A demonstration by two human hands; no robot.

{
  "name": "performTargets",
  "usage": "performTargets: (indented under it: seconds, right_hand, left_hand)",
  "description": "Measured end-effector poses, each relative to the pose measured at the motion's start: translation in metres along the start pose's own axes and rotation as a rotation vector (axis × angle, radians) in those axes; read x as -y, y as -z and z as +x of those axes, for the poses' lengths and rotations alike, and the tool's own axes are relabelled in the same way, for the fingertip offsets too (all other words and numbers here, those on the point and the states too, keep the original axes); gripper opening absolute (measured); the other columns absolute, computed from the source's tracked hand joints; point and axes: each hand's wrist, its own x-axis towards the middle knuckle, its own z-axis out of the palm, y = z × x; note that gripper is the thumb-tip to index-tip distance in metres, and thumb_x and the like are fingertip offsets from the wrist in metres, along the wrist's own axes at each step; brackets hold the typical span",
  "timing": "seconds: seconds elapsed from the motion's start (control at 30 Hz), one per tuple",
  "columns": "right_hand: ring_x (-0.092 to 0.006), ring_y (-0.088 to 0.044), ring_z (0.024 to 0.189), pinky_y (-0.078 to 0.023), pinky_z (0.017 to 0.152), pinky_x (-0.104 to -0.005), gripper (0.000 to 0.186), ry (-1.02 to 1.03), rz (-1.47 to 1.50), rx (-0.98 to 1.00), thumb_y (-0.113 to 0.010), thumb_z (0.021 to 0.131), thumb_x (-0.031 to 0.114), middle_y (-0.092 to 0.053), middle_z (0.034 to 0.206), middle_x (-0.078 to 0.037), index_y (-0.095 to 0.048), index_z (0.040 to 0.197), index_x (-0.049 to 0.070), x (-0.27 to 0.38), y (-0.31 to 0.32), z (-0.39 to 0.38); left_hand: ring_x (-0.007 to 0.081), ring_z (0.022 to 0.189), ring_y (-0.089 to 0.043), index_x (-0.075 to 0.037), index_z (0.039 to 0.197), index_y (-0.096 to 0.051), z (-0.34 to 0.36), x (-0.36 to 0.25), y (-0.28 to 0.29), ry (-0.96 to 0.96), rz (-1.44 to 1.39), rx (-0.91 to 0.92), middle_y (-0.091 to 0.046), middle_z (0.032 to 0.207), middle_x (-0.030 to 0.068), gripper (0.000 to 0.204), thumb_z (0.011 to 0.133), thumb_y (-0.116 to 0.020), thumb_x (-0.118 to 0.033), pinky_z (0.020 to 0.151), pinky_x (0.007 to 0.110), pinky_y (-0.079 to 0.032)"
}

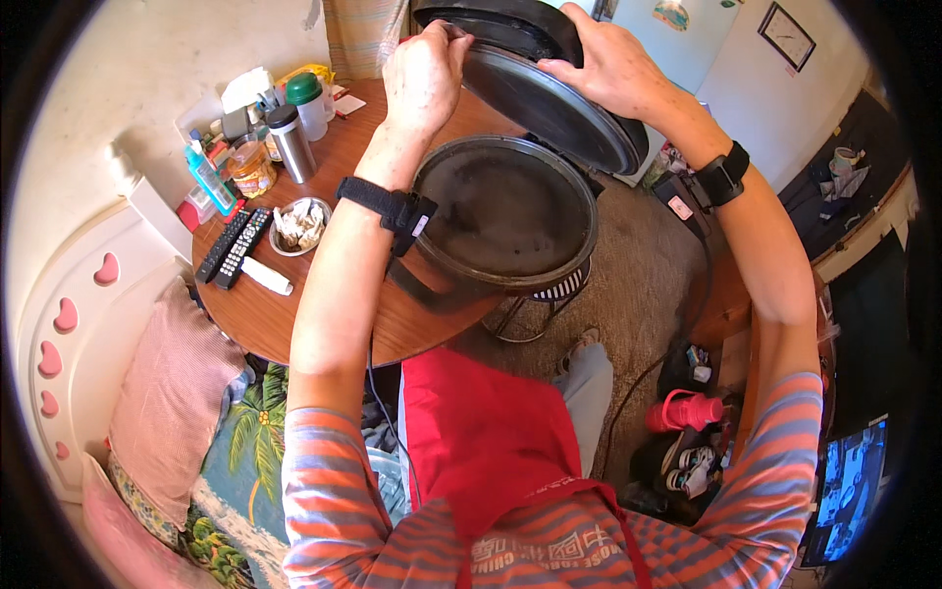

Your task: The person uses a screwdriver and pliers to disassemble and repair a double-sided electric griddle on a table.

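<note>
A round black electric griddle (510, 211) sits at the table's right edge, its dark pan facing up. Its hinged lid (554, 108) is raised and tilted at the far side, showing a dark inner plate with a black rounded part (505, 27) above it. My right hand (613, 64) grips the upper right of the lid, thumb in front and fingers partly behind. At the lid's upper left my left hand (427, 79) is closed, with a bit of red by its fingers; what it pinches is mostly hidden.
On the wooden table (339, 304) stand a steel tumbler (291, 142), a green-lidded bottle (307, 103), a small bowl (299, 226) and two black remotes (234, 247). A striped stool (564, 285) is under the griddle. A bed (235, 471) lies left; a pink bottle (685, 410) stands right.
</note>
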Motion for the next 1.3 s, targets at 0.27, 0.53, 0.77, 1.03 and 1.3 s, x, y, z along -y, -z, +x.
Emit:
performTargets:
  seconds: [0.27,0.53,0.77,1.03,1.3]
  right_hand:
    - [-0.0349,-0.065,0.081,-0.050,0.073,-0.0402,0.068,-0.118,-0.063,-0.085,-0.071,0.084,0.039,-0.064,0.084,-0.025,-0.046,0.129,-0.005,-0.040,0.003,0.007]
    - [-0.0436,-0.063,0.098,-0.051,0.086,-0.0454,0.060,-0.015,0.095,-0.152,-0.072,0.078,0.030,-0.063,0.103,-0.030,-0.050,0.121,-0.004,-0.062,0.012,0.020]
    - [-0.0377,-0.063,0.101,-0.048,0.091,-0.0415,0.055,0.133,0.261,-0.222,-0.072,0.078,0.024,-0.063,0.109,-0.027,-0.053,0.121,-0.004,-0.091,0.015,0.036]
    - [-0.0336,-0.066,0.091,-0.050,0.082,-0.0390,0.064,0.082,0.055,-0.281,-0.074,0.080,0.032,-0.066,0.094,-0.024,-0.049,0.126,-0.005,-0.110,0.011,0.022]
    - [-0.0401,-0.066,0.075,-0.052,0.064,-0.0444,0.047,-0.179,0.278,-0.168,-0.079,0.076,0.024,-0.065,0.078,-0.020,-0.051,0.106,0.004,-0.104,0.023,0.027]
  left_hand:
    - [0.0187,0.073,-0.070,-0.001,0.095,-0.065,0.031,-0.003,-0.028,0.148,-0.269,0.105,-0.072,0.079,0.0093,0.021,0.095,-0.059,-0.020,0.064,0.030,-0.053]
    - [0.0214,0.085,-0.070,0.004,0.107,-0.059,0.048,0.000,-0.054,0.708,-0.939,0.184,-0.070,0.096,0.0150,0.027,0.099,-0.053,-0.021,0.065,0.030,-0.057]
    - [0.0188,0.086,-0.069,-0.002,0.104,-0.061,0.065,-0.002,-0.073,0.749,-1.040,0.160,-0.071,0.096,0.0119,0.022,0.098,-0.056,-0.022,0.068,0.029,-0.056]
    - [0.0150,0.073,-0.065,0.005,0.102,-0.058,0.074,-0.022,-0.081,0.644,-0.921,0.076,-0.067,0.084,0.0107,0.024,0.097,-0.055,-0.019,0.059,0.026,-0.054]
    - [0.0144,0.094,-0.061,-0.002,0.110,-0.056,0.059,-0.039,-0.088,0.716,-0.644,0.204,-0.064,0.100,0.0081,0.026,0.093,-0.065,-0.019,0.074,0.029,-0.054]
